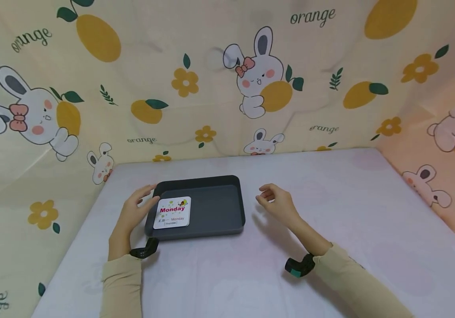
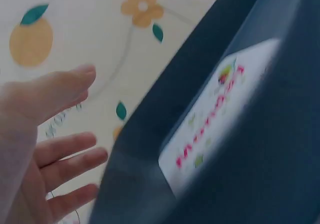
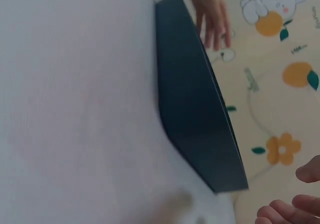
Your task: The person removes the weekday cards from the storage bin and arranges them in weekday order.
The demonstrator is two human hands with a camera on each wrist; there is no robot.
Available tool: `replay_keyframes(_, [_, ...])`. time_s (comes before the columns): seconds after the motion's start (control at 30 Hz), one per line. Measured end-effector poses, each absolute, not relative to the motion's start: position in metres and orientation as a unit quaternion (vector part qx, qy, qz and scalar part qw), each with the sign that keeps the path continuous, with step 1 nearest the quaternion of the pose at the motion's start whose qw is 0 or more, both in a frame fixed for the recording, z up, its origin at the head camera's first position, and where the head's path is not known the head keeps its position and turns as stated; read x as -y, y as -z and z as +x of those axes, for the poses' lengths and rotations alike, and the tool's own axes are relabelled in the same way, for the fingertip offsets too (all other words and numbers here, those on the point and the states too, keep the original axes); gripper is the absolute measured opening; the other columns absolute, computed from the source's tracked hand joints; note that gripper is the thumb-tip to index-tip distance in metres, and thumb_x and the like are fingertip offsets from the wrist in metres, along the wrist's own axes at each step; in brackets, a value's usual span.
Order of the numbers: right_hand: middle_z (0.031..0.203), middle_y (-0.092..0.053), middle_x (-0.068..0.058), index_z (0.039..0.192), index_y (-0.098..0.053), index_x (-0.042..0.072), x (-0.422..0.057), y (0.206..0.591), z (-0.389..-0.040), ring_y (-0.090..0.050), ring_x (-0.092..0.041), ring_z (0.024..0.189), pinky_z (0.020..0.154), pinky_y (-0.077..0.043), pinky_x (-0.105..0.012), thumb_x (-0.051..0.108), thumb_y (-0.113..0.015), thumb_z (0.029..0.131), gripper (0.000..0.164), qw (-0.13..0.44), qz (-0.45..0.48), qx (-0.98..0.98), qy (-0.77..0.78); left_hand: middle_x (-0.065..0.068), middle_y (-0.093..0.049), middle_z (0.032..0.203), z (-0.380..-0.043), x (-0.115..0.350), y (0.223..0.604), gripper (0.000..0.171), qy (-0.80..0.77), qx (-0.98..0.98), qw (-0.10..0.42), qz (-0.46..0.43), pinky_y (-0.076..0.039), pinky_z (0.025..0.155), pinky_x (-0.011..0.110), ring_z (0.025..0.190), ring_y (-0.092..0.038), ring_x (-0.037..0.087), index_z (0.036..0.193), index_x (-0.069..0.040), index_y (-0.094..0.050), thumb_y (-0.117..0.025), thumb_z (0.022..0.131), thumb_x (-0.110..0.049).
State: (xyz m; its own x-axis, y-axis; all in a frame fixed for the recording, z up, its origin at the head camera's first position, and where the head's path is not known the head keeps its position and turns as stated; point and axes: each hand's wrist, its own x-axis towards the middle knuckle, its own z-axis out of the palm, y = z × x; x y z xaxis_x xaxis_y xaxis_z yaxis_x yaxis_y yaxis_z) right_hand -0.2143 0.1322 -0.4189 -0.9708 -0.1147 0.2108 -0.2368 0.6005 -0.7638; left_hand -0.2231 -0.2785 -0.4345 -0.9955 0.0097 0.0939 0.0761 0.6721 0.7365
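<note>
A dark grey rectangular tray (image 1: 215,210) lies on the white-covered table. In its left part is a white square card (image 1: 172,213) printed "Monday" in pink, with smaller lettering below. My left hand (image 1: 135,211) is beside the tray's left rim, thumb and fingers apart. The left wrist view shows nothing between those fingers (image 2: 67,174), with the tray wall right by their tips. To the right of the tray, my right hand (image 1: 278,204) hovers over the table, its fingers loosely bent and holding nothing. Only some of its fingertips (image 3: 287,211) appear in the right wrist view.
A cloth (image 1: 211,132) printed with rabbits, oranges and flowers hangs behind the table and along its sides. The white tabletop (image 1: 227,278) extends in front of the tray and to its right. Each wrist carries a small black camera (image 1: 300,266).
</note>
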Motion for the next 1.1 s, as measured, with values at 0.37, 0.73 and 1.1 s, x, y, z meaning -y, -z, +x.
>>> replay_keyframes(0.37, [0.090,-0.071,-0.020,0.106,-0.064,-0.005,-0.097,0.422,-0.206,-0.067,-0.023,0.077,0.069,-0.052,-0.021,0.011,-0.066,0.087,0.025,0.020,0.120,0.876,-0.466,0.019,-0.040,0.153,-0.223,0.302,0.461,0.058,0.455,0.889,-0.018,-0.051,-0.042,0.112,0.047,0.135,-0.047,0.041,0.146,-0.012,-0.041,-0.059,0.095,-0.032])
replay_keyframes(0.73, [0.086,-0.072,-0.015,0.097,-0.066,-0.001,-0.072,0.416,-0.205,-0.066,-0.015,0.072,0.063,-0.055,-0.023,0.014,-0.066,0.087,0.018,0.032,0.152,0.854,-0.497,0.018,-0.041,0.152,-0.223,0.307,0.469,0.056,0.452,0.891,-0.029,-0.020,-0.040,0.113,0.050,0.137,-0.045,0.038,0.145,-0.011,-0.044,-0.057,0.096,-0.035])
replay_keyframes(1.1, [0.092,-0.073,-0.021,0.104,-0.065,-0.004,-0.029,0.423,-0.216,-0.071,-0.034,0.079,0.064,-0.058,-0.023,0.010,-0.064,0.089,0.020,-0.072,0.122,0.825,-0.546,0.016,-0.039,0.154,-0.226,0.303,0.472,0.055,0.471,0.881,-0.029,-0.021,-0.034,0.116,0.052,0.141,-0.040,0.036,0.145,-0.011,-0.042,-0.056,0.097,-0.033])
